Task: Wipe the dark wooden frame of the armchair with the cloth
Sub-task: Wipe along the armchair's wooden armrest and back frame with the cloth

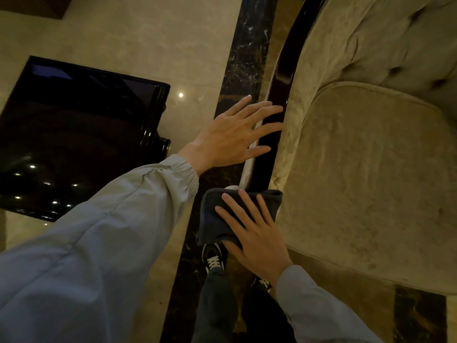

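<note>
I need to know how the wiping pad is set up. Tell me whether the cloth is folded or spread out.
Folded: the dark cloth sits as a thick, compact pad with a doubled edge, pressed flat under the right hand against the wooden frame.

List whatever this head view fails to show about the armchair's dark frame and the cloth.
- Frame beneath the cloth: covered by cloth and right hand.
- Frame's upper end: cut off by the top edge.
- Frame under the left hand: hidden by its fingers.
- Dust on the wood: too dim to tell.
</note>
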